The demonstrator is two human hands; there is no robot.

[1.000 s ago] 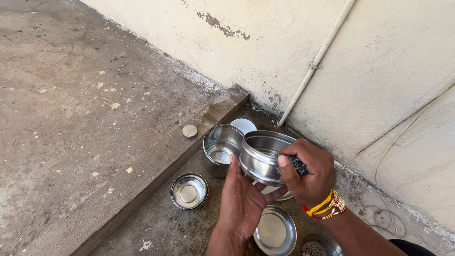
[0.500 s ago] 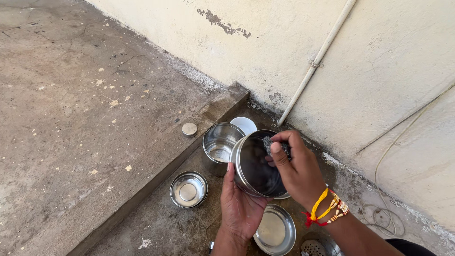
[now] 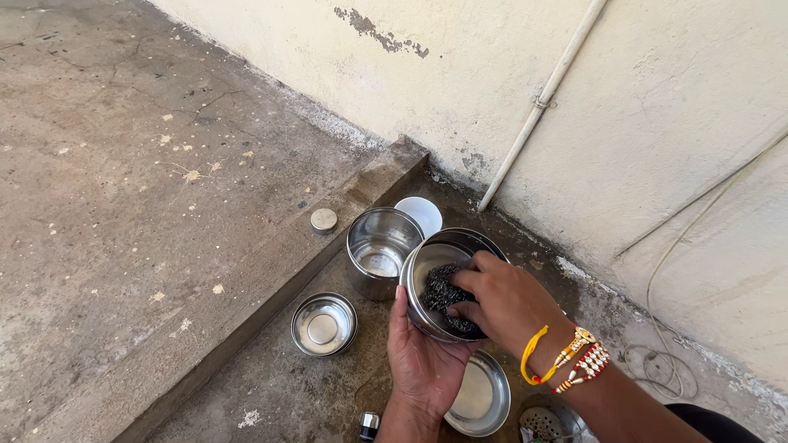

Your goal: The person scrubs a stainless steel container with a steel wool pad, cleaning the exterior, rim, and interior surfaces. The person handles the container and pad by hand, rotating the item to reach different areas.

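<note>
Head view, the only one. The left hand (image 3: 423, 361) is under the round steel tin (image 3: 447, 283), palm up, fingers wrapped on its near side, so the tin sits tilted with its mouth turned toward the person. The right hand (image 3: 501, 299), with coloured thread and bead bracelets (image 3: 566, 357) on the wrist, is pressed inside the tin, fingers clenched on a dark wire scrubber (image 3: 443, 294). So the tin is up in the air, at centre of the scene, above the wet lower floor.

Just left of it & touching or nearly touching, a second, taller steel pot (image 3: 379, 250) stands upright on the ground; I cannot tell if they really touch. Behind that, far side, a white round lid (image 3: 423, 215). Near left, a small shallow steel bowl (image 3: 323, 324). Under the wrists, a flat steel plate (image 3: 480, 395). On the raised concrete step (image 3: 164, 205) lies a small round metal cap (image 3: 323, 220). A white pipe (image 3: 542, 102) runs up the wall at right.

Risk, in my judgement: the tin rests only on one open palm, probably wet, so hard rubbing can push it off & it drops on the plate or knocks the taller pot. Also the thin rim and wire may scratch the fingers.
</note>
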